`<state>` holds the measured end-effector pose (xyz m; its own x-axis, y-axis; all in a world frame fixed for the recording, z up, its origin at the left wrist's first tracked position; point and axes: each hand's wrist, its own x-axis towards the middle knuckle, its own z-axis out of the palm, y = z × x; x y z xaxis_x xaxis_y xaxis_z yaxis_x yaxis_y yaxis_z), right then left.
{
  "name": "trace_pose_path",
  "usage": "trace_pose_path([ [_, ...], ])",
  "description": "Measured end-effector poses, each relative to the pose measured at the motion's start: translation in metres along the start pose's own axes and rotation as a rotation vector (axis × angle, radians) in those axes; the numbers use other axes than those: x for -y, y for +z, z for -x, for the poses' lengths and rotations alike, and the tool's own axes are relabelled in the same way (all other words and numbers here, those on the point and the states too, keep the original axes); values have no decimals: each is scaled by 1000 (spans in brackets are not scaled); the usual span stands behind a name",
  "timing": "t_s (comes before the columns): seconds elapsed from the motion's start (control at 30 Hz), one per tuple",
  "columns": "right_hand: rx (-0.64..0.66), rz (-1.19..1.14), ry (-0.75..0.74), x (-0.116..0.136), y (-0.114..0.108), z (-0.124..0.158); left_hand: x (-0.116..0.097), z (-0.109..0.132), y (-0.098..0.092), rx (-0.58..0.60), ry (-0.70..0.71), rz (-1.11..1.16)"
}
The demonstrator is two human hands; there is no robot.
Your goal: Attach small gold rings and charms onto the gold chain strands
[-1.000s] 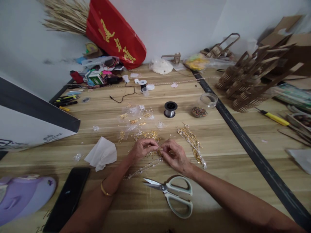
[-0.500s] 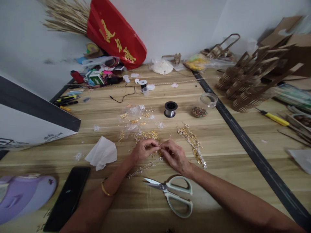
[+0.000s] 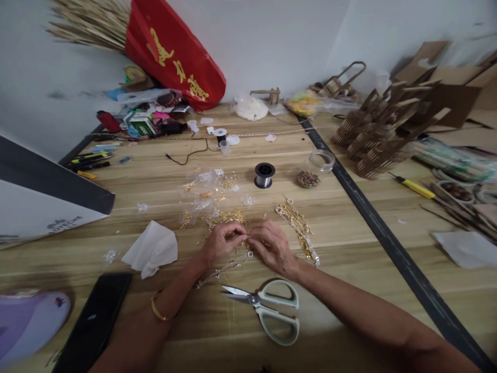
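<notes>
Surrounding the left hand (image 3: 219,244) and right hand (image 3: 273,247), each grip pinched together over gold pieces (image 3: 229,216), lie scissors (image 3: 253,299), tissue (image 3: 152,248) and chains (image 3: 298,228).

the left arm (image 3: 180,287) slants up from the bottom left, its wrist (image 3: 202,258) left of and below the frame's centre; the right arm (image 3: 345,300) runs in from the lower right. the left grip (image 3: 225,241) curls thumb and forefinger into a loop, tips pinched. the right grip (image 3: 274,246) faces it, fingers bent, thumb pointing left. their fingertips (image 3: 242,239) meet, or nearly, below the centre.
</notes>
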<state>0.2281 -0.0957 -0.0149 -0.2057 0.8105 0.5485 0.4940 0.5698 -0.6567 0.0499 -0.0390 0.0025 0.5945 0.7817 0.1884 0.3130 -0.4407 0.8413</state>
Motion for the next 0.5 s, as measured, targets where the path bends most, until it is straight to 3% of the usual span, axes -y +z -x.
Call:
trace_pose_path([
  [0.33,4,-5,68,-5,2,0,-1,-2,0,-23,11,-10],
  [0.5,-101,-91,254,-11,5,-1,7,-6,4,-161,1,-129],
])
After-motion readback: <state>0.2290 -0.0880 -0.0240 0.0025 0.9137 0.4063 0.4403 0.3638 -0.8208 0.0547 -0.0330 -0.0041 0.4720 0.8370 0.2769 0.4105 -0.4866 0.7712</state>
